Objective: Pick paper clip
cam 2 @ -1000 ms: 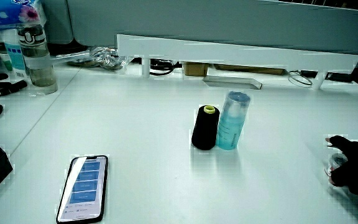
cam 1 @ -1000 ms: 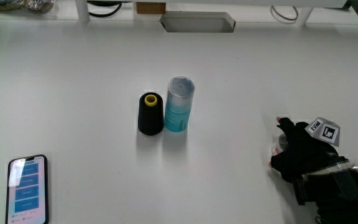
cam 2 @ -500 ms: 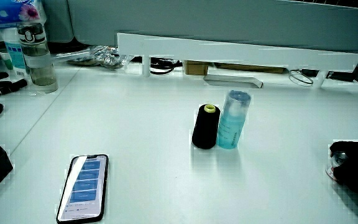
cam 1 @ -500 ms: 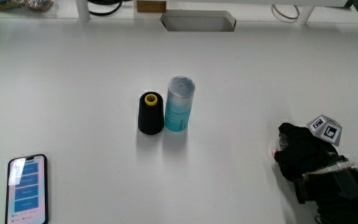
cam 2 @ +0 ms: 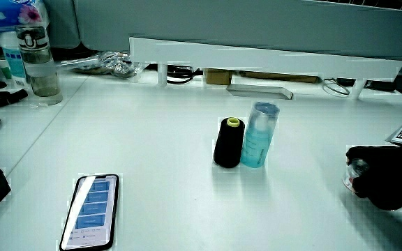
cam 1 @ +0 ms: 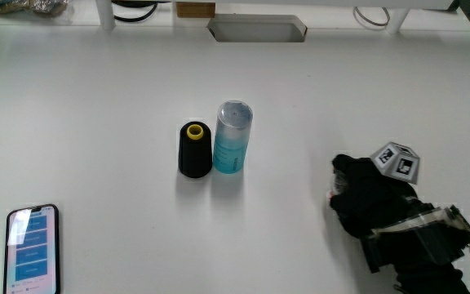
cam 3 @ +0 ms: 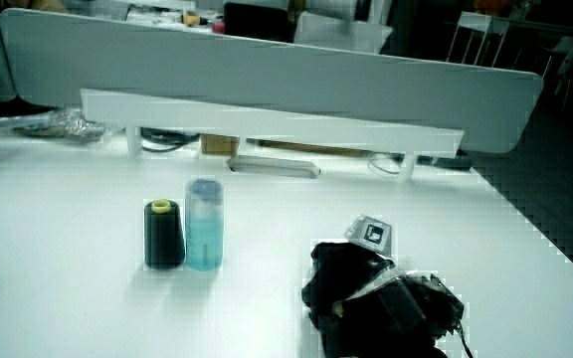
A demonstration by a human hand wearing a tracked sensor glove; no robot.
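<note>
The hand [cam 1: 367, 201], in a black glove with a patterned cube [cam 1: 397, 161] on its back, rests low over the table near the person's edge. Its fingers are curled around a small clear container [cam 1: 331, 198], of which only a pale sliver shows at the fingertips. In a side view the container [cam 2: 353, 174] peeks out from under the hand [cam 2: 384, 178] as a small glassy round thing. What is inside it is hidden. No loose paper clip shows on the table. The hand [cam 3: 351, 281] lies nearer to the person than the blue bottle.
A black thread spool with a yellow core [cam 1: 194, 150] stands touching a clear blue bottle [cam 1: 232, 137] mid-table. A phone [cam 1: 31, 249] lies face up near the person's edge. A drinking bottle [cam 2: 34, 61] stands by the low partition [cam 2: 264, 57].
The hand closed its fingers over the small clear container, then slid with it across the table toward the spool and blue bottle. Nothing else moved.
</note>
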